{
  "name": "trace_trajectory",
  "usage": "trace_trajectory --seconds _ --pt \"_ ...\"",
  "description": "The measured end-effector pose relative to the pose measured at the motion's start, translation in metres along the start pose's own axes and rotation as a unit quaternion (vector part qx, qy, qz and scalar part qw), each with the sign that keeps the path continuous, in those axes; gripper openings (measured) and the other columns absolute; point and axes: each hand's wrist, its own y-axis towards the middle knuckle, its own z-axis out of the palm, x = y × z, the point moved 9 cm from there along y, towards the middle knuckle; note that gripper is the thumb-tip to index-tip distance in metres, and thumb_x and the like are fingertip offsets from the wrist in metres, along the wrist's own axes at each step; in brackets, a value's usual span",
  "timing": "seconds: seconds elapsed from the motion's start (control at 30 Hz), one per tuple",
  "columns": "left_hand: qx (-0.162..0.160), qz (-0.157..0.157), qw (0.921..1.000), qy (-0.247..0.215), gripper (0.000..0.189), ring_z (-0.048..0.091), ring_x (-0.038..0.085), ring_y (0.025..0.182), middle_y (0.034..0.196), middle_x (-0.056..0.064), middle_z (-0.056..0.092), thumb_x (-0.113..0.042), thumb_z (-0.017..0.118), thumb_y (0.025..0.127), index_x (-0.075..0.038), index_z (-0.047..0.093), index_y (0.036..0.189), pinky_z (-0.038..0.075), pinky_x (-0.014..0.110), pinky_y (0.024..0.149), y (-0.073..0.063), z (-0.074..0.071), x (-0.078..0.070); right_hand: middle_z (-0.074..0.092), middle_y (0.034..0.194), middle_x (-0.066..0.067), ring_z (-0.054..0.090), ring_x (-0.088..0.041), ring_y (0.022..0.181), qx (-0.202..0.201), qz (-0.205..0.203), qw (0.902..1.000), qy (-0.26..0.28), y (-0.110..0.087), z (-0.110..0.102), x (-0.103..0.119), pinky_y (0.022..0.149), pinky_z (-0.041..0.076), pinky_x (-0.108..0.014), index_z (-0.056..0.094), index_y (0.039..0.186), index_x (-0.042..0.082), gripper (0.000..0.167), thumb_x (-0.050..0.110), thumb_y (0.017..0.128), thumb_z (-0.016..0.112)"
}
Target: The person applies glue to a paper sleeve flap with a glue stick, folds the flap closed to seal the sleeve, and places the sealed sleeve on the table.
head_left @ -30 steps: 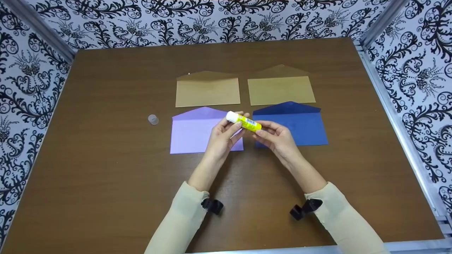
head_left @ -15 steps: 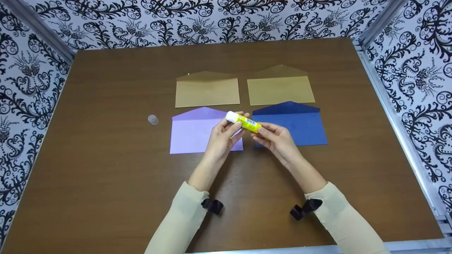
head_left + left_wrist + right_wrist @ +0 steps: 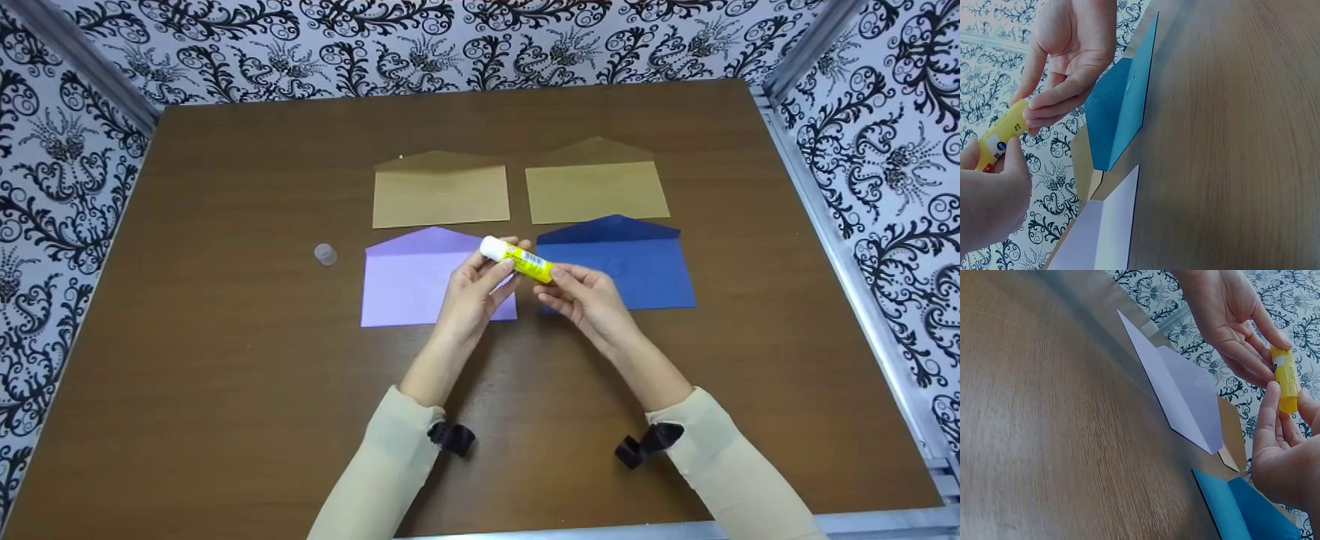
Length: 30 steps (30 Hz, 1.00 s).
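A yellow glue stick (image 3: 529,263) with a white end is held in the air between both hands, over the gap between two envelopes. The left hand (image 3: 474,289) pinches it near the white end, thumb on the near side. At the opposite, yellow end, the right hand (image 3: 589,300) grips with thumb and fingers; the right wrist view also shows the glue stick (image 3: 1286,382) between the two hands. Beneath the left hand lies a purple envelope (image 3: 405,289), flap up. Partly behind the right hand is a blue envelope (image 3: 652,274), its flap also raised.
Two tan envelopes, one on the left (image 3: 441,196) and one on the right (image 3: 598,193), lie behind the coloured pair. A small translucent cap (image 3: 325,254) rests left of the purple envelope. Patterned panels (image 3: 420,45) border the brown table (image 3: 225,375).
The right thumb and fingers have shifted slightly at the yellow end of the glue stick. The left hand, envelopes and cap stay where they were.
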Motion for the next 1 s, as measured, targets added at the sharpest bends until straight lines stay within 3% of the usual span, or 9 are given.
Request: trace_trajectory --seconds 0.43,0.77,1.0 --pt "0.001 -0.001 1.0000 0.000 0.036 0.062 0.014 0.121 0.136 0.016 0.063 0.000 0.051 0.100 0.005 0.051 0.136 0.042 0.047 0.115 0.000 -0.001 0.001 0.073 0.085 -0.006 0.072 -0.012 0.077 0.003 0.009 0.9998 0.015 0.004 -0.001 -0.006 0.076 0.060 -0.020 0.063 0.107 0.001 0.017 0.013 0.103 0.051" --pt "-0.008 -0.005 0.9999 0.003 0.036 0.063 0.013 0.118 0.137 0.016 0.063 0.001 0.051 0.100 0.005 0.050 0.137 0.046 0.043 0.111 0.002 -0.003 0.002 0.073 0.087 -0.006 0.072 -0.012 0.077 -0.008 0.027 0.9992 0.030 0.005 -0.001 -0.009 0.077 0.061 -0.021 0.062 0.108 0.001 0.017 0.013 0.104 0.051" --pt "-0.008 -0.004 0.9999 0.004 0.038 0.062 0.016 0.122 0.138 0.017 0.062 0.002 0.052 0.100 0.006 0.050 0.137 0.048 0.038 0.109 0.002 -0.003 0.002 0.073 0.096 -0.009 0.074 -0.016 0.084 0.001 0.042 0.9949 0.092 0.005 0.001 -0.011 0.080 0.061 -0.023 0.064 0.107 0.003 0.017 0.015 0.103 0.053"
